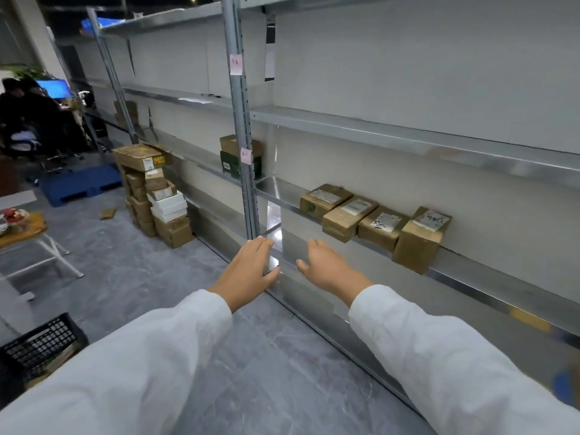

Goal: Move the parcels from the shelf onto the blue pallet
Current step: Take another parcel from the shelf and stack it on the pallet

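Observation:
Several brown cardboard parcels (373, 219) with white labels stand in a row on the metal shelf (470, 271), right of the upright post (241, 127). Two more boxes (233, 157) sit stacked on the same shelf behind the post. My left hand (251, 271) and my right hand (326, 265) reach forward, both empty with fingers relaxed, below and left of the parcel row. The blue pallet (78, 183) lies on the floor far to the left. A stack of parcels (153, 189) stands on the floor beside it.
A black plastic crate (40, 340) sits at lower left. A small wooden-topped table (28, 230) stands at the left. People sit at a desk with a monitor (53, 87) in the far left background. A flat piece of cardboard (108, 212) lies on the grey floor.

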`<state>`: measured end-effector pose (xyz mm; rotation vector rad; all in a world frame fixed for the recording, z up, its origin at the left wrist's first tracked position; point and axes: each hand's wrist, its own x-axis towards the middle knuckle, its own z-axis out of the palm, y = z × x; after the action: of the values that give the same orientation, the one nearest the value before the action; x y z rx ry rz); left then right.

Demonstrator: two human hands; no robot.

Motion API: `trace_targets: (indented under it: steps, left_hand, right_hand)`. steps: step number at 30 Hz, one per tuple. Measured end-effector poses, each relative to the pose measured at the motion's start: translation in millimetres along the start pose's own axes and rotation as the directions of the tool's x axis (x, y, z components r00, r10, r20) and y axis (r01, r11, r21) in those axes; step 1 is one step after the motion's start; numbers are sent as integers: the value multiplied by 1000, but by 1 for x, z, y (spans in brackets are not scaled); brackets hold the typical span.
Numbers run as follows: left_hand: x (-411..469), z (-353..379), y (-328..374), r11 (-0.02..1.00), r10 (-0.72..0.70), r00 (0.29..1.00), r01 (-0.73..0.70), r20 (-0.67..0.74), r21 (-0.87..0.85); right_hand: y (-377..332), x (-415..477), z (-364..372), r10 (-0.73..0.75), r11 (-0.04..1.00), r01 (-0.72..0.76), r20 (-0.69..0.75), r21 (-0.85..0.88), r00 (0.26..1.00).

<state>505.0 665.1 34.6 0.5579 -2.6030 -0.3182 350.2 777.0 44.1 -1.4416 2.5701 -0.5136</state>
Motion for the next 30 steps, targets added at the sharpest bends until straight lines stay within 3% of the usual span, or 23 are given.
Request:
trace_targets:
  steps: [9,21,30]
  left_hand:
    - [169,43,-33,997,71,995,-70,74,-26]
    - [296,133,-72,982,182,973,-173,141,-75]
    - [422,191,-142,963,263,944,-244,201,-114]
  right_hand:
    - [63,137,-24,78,997,-78,-58,2,995]
    - [136,236,-24,249,968,-249,-31,-3,968]
    - [168,358,-6,403,913,-403,3,60,915]
